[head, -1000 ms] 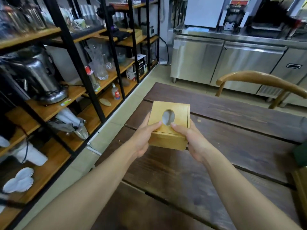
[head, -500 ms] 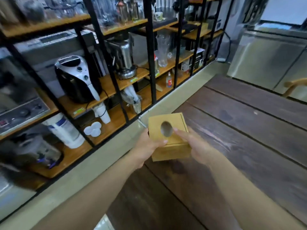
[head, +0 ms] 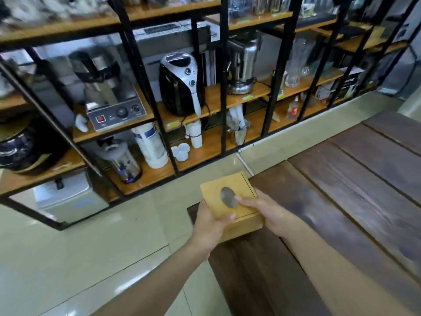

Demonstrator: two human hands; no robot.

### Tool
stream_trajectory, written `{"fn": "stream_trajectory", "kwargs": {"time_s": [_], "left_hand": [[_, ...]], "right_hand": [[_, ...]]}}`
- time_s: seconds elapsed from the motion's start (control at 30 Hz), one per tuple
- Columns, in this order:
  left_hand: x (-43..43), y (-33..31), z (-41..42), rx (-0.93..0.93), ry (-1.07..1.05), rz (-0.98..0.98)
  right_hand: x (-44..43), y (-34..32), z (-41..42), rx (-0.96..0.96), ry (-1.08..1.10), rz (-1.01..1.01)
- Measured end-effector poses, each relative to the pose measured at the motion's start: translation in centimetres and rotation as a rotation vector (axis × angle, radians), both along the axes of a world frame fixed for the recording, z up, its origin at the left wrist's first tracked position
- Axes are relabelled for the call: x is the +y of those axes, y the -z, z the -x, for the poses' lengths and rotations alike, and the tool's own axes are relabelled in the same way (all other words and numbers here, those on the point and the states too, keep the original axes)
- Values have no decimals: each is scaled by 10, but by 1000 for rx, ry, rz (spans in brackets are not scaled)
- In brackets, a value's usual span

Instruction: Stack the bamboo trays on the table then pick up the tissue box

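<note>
Tissue box (head: 230,207) w/ oval top hole, contents unclear, in two-hand grip: left hand (head: 210,226), right hand (head: 272,214).

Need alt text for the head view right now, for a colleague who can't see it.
Both hands, left and right, hold a bamboo tissue box over the corner of a dark wooden table. Beyond stands black shelving with kitchen appliances.

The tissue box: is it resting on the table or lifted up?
Lifted. Both hands, left hand and right hand, hold the tissue box above the table corner.
</note>
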State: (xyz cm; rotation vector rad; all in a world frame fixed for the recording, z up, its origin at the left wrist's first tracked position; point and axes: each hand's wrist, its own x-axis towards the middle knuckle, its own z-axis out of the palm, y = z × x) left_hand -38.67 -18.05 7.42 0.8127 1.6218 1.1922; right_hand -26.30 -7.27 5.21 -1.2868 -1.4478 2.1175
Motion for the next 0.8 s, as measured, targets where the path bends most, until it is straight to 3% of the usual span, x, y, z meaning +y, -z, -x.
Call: {"fn": "stream_trajectory", "kwargs": {"time_s": [0.2, 0.6, 0.67, 0.8], "left_hand": [[-19, 21, 1, 58, -59, 18], [-24, 38, -6, 1, -124, 68], [-26, 39, -2, 99, -168, 99], [-14, 21, 6, 497, -139, 62]], "right_hand": [[-7, 17, 9, -55, -77, -15], [-5, 15, 9, -151, -161, -111], [-5, 12, 7, -181, -208, -141], [0, -3, -5, -320, -222, -349]]}}
